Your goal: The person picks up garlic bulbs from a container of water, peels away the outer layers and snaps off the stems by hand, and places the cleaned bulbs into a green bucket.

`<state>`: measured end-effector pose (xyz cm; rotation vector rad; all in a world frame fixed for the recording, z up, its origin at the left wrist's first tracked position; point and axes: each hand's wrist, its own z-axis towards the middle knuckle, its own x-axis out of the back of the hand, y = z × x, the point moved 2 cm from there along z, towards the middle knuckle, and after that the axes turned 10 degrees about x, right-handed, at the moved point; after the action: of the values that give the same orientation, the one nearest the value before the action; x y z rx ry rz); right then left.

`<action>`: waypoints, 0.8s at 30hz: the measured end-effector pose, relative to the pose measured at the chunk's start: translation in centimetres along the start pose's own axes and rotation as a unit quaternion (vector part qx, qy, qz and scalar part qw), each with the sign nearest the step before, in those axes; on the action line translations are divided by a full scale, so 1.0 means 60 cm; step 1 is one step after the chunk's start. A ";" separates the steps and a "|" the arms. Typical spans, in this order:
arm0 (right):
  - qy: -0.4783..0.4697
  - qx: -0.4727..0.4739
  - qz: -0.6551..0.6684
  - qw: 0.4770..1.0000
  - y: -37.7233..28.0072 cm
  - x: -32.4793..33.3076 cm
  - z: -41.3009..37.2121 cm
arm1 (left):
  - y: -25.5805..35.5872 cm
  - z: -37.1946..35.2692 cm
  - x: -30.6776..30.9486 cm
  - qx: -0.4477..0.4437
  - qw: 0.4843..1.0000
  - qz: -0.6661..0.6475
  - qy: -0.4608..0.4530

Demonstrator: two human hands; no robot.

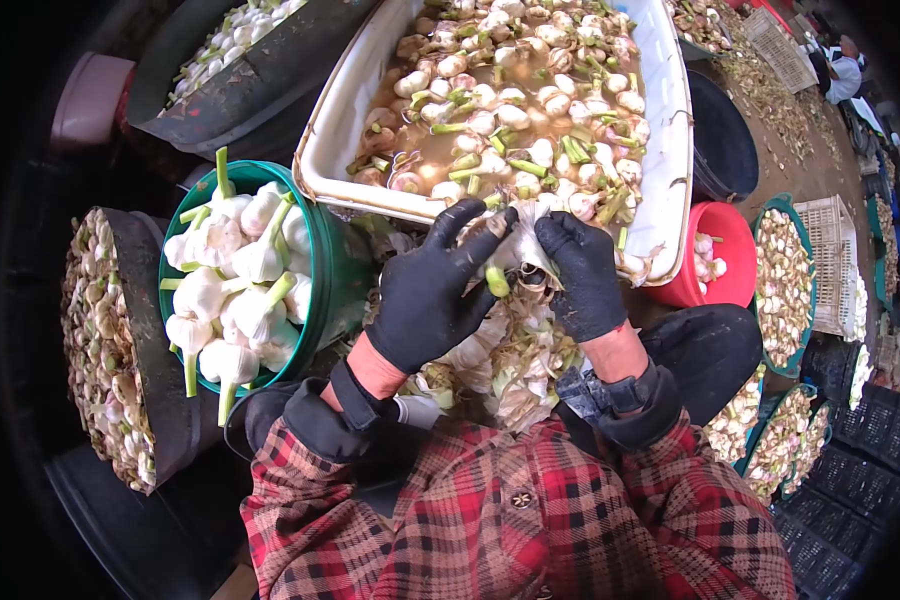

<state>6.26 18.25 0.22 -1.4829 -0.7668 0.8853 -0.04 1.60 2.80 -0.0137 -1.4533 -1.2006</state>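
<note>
My left hand [435,290], in a black glove, is closed around a garlic bulb [515,245] in front of the white tub. The bulb's green stem end [497,281] points down toward me. My right hand [580,275], also gloved in black, pinches papery outer skin on the bulb's right side. Fingers partly hide the bulb. Below both hands lies a heap of loose garlic skins [515,360]. Just beyond, the white tub [330,150] holds many garlic bulbs in brown water.
A green bucket [345,265] of cleaned white garlic stands at left. At right is a red bucket [735,280] with a few bulbs. Dark containers [250,90] of garlic, a black tub [720,140] and a cream crate [830,265] surround me. A person [845,75] is far right.
</note>
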 end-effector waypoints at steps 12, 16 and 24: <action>-0.080 -0.074 -0.012 0.994 -0.011 -0.009 -0.034 | -0.029 0.008 0.005 0.259 0.877 -0.400 0.064; -0.229 0.133 -0.160 0.951 -0.018 -0.040 -0.088 | -0.047 0.013 0.002 0.282 0.869 -0.391 0.110; -0.221 0.336 -0.413 0.817 -0.053 -0.027 -0.079 | -0.043 0.012 -0.008 0.230 0.882 -0.406 0.062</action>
<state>9.65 14.82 3.68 -0.2238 -1.1532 0.6910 -2.01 1.16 0.95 1.0755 -1.6456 -1.4246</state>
